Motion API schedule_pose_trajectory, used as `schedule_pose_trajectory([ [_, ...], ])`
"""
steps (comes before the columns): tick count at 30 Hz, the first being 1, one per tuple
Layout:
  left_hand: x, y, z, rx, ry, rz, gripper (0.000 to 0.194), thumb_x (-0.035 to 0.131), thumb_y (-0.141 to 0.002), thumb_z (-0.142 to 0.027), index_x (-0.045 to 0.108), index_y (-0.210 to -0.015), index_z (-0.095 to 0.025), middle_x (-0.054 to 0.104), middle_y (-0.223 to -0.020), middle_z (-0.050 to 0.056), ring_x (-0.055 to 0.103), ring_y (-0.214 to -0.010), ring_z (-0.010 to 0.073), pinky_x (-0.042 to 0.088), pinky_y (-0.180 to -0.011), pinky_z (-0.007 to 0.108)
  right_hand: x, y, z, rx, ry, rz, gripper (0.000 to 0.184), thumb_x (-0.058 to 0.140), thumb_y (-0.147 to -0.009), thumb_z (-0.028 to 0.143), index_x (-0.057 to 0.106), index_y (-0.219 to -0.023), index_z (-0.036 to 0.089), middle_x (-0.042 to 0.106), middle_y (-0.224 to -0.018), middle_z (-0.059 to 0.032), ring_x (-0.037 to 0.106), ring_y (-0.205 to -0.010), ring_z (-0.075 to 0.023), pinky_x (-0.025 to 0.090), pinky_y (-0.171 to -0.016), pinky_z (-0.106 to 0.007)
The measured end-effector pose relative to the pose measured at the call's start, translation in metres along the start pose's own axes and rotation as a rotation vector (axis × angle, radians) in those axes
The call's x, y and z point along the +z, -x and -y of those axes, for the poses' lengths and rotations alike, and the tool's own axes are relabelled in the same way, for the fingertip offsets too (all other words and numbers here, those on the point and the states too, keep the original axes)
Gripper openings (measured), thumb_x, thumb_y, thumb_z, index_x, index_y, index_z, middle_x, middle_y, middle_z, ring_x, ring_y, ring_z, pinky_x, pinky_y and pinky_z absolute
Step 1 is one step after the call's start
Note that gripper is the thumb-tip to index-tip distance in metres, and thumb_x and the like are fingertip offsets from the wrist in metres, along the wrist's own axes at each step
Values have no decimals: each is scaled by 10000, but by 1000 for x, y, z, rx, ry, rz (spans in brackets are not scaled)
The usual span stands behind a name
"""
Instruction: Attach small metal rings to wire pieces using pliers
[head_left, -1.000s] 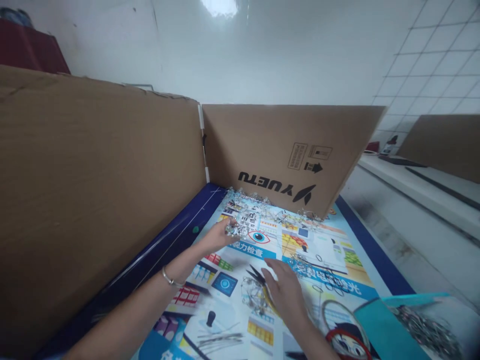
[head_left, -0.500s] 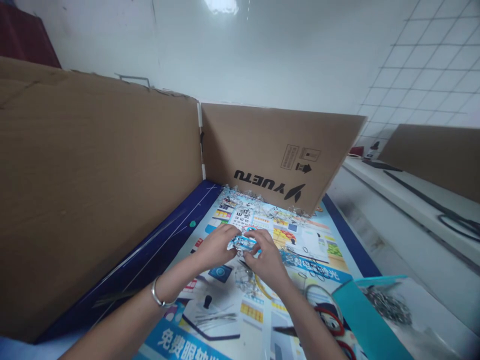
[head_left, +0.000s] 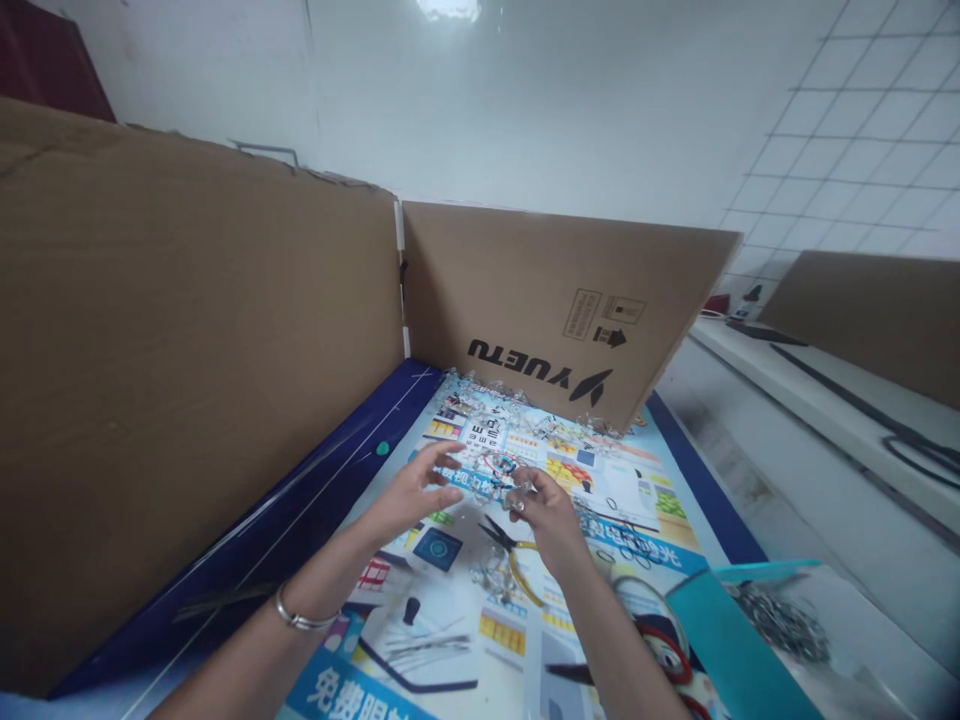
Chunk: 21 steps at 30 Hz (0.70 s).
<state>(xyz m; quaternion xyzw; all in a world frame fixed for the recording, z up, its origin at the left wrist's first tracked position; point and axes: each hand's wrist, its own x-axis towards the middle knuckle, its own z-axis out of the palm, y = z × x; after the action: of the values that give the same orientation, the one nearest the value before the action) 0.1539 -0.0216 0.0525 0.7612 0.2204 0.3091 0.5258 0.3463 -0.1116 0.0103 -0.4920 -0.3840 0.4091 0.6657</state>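
Note:
My right hand (head_left: 546, 512) is closed, its fingertips pinching a small clear, glassy bead-like piece (head_left: 514, 498); its exact kind is too blurred to tell. To its left, my left hand (head_left: 421, 490) hovers with fingers apart and nothing in it. A silver bangle (head_left: 300, 615) circles the left wrist. Just below the right hand, yellow-handled pliers (head_left: 525, 575) lie with jaws pointing up and left. Beside them sits a small pile of clear pieces (head_left: 491, 578). Several dark wire rings (head_left: 636, 542) lie to the right of my right hand.
A printed sheet (head_left: 450, 610) covers the table. Cardboard panels (head_left: 555, 280) wall the back and left. More clear pieces (head_left: 570, 430) lie along the back. At lower right are red-handled scissors (head_left: 664, 655), partly behind my forearm, and a teal box (head_left: 739, 640) holding metal pieces.
My left hand has moved left, away from the clear pieces both hands were at, and its fingers have spread. My right hand has shifted slightly right and down, still pinching a clear piece.

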Motion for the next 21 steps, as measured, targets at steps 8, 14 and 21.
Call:
schedule_pose_trajectory([
  [8, 12, 3, 12, -132, 56, -38, 466, 675, -648, -250, 518, -1087, -240, 483, -1164, 55, 472, -996, 204, 400, -806, 307, 7, 1, -9, 29, 12, -1, 239, 671, -594, 215, 540, -794, 210, 524, -801, 16, 453, -582, -84, 377, -472, -208],
  [14, 12, 6, 13, -262, 558, -78, 492, 626, -713, -347, 428, -1158, -285, 421, -1205, 73, 487, -1016, 205, 447, -736, 295, 13, 4, -11, 32, 0, -2, 221, 636, -582, 184, 507, -760, 210, 530, -872, 10, 446, -577, -79, 377, -481, -211],
  [21, 25, 4, 24, -335, 712, -118, 326, 627, -712, -352, 517, -990, -220, 538, -897, 33, 556, -792, 145, 405, -532, 194, 7, -2, -10, -124, 429, -129, 152, 502, -560, 181, 527, -709, 198, 543, -739, 4, 462, -588, -117, 372, -534, -239],
])
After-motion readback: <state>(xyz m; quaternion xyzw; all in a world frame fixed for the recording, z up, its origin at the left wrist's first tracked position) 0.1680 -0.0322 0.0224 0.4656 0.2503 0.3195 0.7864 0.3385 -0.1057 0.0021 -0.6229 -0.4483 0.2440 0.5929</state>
